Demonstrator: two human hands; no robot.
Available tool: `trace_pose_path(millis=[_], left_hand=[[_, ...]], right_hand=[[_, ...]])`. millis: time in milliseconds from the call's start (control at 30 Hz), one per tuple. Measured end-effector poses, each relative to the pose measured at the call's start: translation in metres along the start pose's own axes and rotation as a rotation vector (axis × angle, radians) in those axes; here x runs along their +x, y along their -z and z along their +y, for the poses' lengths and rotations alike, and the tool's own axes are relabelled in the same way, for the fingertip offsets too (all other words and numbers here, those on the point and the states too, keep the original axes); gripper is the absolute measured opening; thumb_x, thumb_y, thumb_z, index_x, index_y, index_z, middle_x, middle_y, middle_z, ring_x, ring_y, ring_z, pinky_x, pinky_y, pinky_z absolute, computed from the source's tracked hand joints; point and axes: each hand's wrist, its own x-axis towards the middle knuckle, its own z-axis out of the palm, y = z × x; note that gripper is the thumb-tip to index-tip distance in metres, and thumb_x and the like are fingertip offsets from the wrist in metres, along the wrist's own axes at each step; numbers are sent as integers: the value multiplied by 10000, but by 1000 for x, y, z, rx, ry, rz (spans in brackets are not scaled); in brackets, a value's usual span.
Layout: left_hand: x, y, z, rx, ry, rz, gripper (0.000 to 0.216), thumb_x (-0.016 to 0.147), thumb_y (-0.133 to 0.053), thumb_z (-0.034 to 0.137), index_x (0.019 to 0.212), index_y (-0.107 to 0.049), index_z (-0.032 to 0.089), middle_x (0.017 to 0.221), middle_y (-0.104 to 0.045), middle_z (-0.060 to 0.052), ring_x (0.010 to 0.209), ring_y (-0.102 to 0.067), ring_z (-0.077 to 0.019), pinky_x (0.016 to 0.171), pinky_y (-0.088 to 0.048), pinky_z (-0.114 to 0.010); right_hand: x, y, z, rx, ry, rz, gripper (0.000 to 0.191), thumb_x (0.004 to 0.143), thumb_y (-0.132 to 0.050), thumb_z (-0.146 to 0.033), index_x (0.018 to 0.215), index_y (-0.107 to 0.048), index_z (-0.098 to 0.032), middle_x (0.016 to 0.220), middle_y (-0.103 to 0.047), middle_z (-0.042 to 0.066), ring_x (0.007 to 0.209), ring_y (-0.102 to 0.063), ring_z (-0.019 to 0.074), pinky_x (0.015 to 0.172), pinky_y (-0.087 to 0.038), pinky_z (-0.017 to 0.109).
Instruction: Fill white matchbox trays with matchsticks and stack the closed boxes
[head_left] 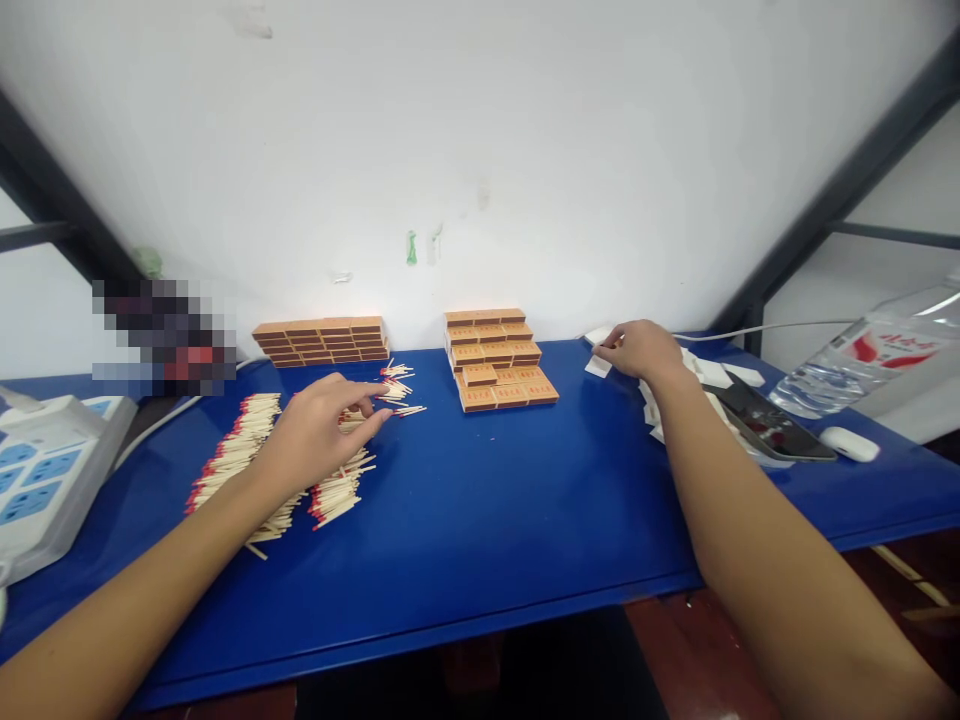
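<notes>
Blue table (487, 520) runs under everything, bare in front of the stepped matchbox stack (499, 385), the ref. pt. here. Nearest, L of the stack & closer in: two big piles of loose red-tipped matches, outer pile (232, 450) and inner pile (337, 495). Power strip (52, 470) w/ blue sockets is far L of the stack. L hand (319, 430) is over the piles, L of the stack, fingers bent, thumb a bit apart, tips by a small bunch of matches (397, 390); can't tell if it's gripping any. Well R of the stack: white mouse (850, 444), dark phone (772, 420), heap of white card pcs (712, 373) partly behind the R forearm, clear bottle (885, 350) w/ red label, tilted. R hand (637, 350) is R of the stack, fingers curled, tips at a small white pc (598, 367); can't tell if it's pinched. Farther back, L of the stack: low block of matchboxes (322, 342), piled in rows by the white wall (480, 130).
</notes>
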Motion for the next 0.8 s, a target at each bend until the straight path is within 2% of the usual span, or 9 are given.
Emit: trace_pose_path(millis=[133,300,367,433,500,567,600,667,800], left_hand=[[0,1,-1,12,4,-4,319,997,-629,448,1150,-794,221,849,-780,-44,808,-671,-218,742,-521,-342],[2,4,-3,12,14,-17,310,987,-637,460,1105,-804,227,842,-788,-46,851,-689,-238,762,-521,-357],[3,5,-3,16,7,-9,306,985,-640,460,1081,-804,219,831,-784,-45,840,-687,-235,775,-525,-363],[3,6,-2,27,-5,-5,303,993,-638,453,1076,-799,211,818,-774,-41,824,-679,-227,783,-524,-363],[2,7,-1,32,-20,-6,305,997,-647,453,1103,-794,207,828,-765,-38,834,-674,-222,788,-520,-358],[1,7,2,28,-30,-24,364,977,-689,489,1196,-777,212,889,-762,-43,842,-666,-218,781,-518,-351],[0,7,3,25,-30,-44,430,956,-716,522,1260,-760,220,934,-759,-48,841,-661,-216,777,-519,-349],[-2,7,6,19,-32,-114,571,903,-760,594,1352,-726,243,1014,-748,-63,864,-654,-224,786,-526,-357],[-3,5,8,27,-81,-254,500,850,-785,628,1173,-811,248,983,-723,-80,969,-648,-278,832,-528,-394]], right_hand=[[-4,-5,-9,-52,-33,-113,402,872,-708,-571,922,-825,-190,970,-798,157,918,-721,306,748,-497,373],[-11,2,-16,-50,25,-176,213,864,-719,-378,892,-816,-191,927,-793,126,885,-721,273,735,-488,346],[-15,12,-19,-37,50,-153,150,848,-715,-303,864,-806,-185,907,-784,123,869,-710,267,745,-487,343],[-24,25,-29,34,116,-39,150,859,-701,-276,879,-800,-165,941,-771,148,866,-689,270,788,-491,363],[-42,38,-50,187,271,102,199,907,-687,-319,951,-793,-157,1043,-753,161,871,-665,253,845,-493,378],[-69,45,-82,414,528,97,216,950,-684,-384,1006,-772,-194,1084,-734,111,876,-642,211,852,-494,337],[-85,45,-101,558,673,42,217,963,-684,-402,989,-763,-202,1041,-722,95,870,-632,207,813,-491,323],[-116,39,-137,665,927,-153,157,973,-695,-352,928,-755,-214,949,-687,59,833,-611,187,764,-467,303],[-153,15,-179,595,1128,-362,83,983,-681,-201,967,-763,-207,963,-612,36,772,-551,147,719,-418,291]])
